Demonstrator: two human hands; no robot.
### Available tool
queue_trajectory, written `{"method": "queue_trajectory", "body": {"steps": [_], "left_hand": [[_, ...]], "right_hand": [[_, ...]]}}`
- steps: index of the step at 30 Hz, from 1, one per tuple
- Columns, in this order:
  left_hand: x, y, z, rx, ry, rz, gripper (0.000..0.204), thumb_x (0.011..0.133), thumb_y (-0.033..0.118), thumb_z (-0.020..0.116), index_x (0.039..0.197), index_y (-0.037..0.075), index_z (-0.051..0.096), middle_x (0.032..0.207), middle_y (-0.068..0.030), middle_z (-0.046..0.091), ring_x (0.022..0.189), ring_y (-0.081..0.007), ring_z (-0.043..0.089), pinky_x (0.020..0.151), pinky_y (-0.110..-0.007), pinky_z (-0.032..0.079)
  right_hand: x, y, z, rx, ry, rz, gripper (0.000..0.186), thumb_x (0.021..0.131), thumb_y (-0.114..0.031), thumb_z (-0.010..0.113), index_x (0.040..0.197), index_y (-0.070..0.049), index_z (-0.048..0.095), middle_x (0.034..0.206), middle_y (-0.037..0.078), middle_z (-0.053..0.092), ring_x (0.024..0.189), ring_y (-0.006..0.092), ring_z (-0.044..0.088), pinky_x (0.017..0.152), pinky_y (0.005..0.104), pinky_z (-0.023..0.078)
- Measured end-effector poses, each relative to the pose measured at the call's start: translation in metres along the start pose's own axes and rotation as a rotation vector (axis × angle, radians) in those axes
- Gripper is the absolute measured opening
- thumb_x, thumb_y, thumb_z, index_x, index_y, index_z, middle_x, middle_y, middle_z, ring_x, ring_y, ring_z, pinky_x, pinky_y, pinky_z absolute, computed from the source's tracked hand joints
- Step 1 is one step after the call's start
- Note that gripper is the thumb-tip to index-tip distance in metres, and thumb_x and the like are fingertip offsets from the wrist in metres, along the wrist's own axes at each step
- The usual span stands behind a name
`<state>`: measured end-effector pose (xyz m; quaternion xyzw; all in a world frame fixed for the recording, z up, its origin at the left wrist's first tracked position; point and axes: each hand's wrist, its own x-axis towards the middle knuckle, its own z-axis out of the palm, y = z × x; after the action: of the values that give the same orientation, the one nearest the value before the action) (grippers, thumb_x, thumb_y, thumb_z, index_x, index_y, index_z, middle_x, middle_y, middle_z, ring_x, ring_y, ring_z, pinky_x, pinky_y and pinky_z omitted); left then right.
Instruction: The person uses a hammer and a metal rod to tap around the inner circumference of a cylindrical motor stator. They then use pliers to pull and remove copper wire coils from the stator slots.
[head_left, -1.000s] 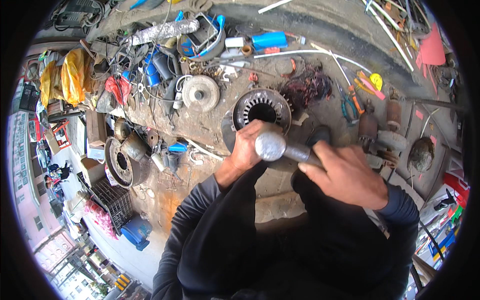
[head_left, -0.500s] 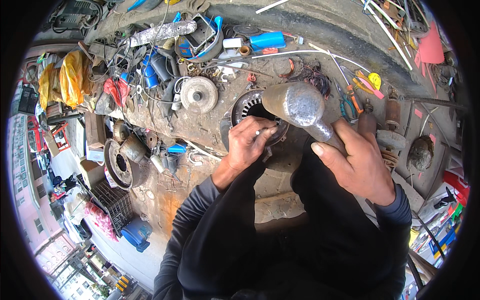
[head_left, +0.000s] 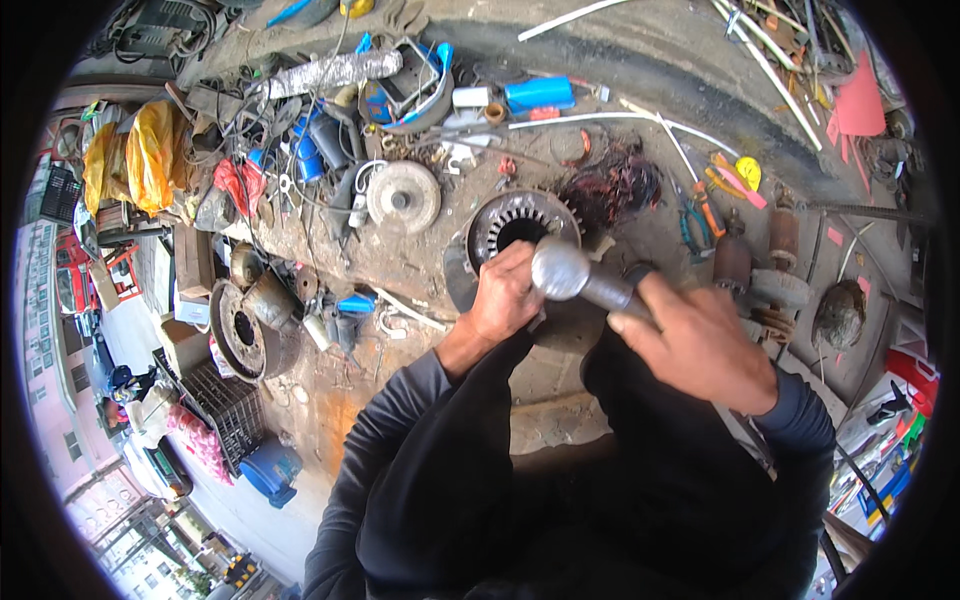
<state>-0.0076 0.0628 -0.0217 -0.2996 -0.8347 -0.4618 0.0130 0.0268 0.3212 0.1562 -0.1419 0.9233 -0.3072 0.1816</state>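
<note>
A round motor stator (head_left: 481,222), its inner ring toothed with slots, stands between my knees. My left hand (head_left: 503,290) is closed at its near rim. The thin metal rod in its fingers is mostly hidden now behind the hammer. My right hand (head_left: 705,345) grips the hammer by its handle. The rounded steel head of the hammer (head_left: 561,268) is right beside my left fingers, over the near side of the stator. Whether the head touches the rod I cannot tell.
Beyond the stator lies a tangle of dark reddish wire (head_left: 625,190). A round metal end cover (head_left: 403,198) sits to its left. Pliers (head_left: 690,225) and an orange-handled screwdriver (head_left: 711,215) lie at right. Another motor housing (head_left: 245,335) and a black crate (head_left: 225,405) stand at left.
The hammer has come down and left, from raised above the stator to beside my left hand. My left hand stays at the stator's rim. The view has shifted slightly.
</note>
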Motion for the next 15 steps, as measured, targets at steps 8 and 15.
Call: {"method": "queue_trajectory", "body": {"steps": [8,15], "left_hand": [[0.006,0.024,-0.051,-0.158,0.317,-0.128,0.003,0.097,0.000,0.080,0.098,0.000,0.077,0.101,-0.0108,0.080,0.088,-0.0203,0.075,0.077,-0.032,0.061],[0.001,-0.003,-0.083,-0.491,0.738,-0.458,0.024,0.111,0.021,0.068,0.110,-0.003,0.072,0.101,-0.0139,0.077,0.086,-0.0205,0.074,0.084,-0.036,0.063]], "right_hand": [[0.000,0.052,0.035,0.686,0.264,0.539,0.039,0.110,-0.035,0.068,0.094,0.000,0.061,0.064,0.006,0.057,0.054,0.0145,0.057,0.050,0.0363,0.045],[-0.007,0.126,0.107,1.187,0.328,0.856,0.028,0.107,-0.031,0.070,0.091,-0.009,0.063,0.068,0.001,0.058,0.048,0.0138,0.054,0.043,0.0302,0.042]]}}
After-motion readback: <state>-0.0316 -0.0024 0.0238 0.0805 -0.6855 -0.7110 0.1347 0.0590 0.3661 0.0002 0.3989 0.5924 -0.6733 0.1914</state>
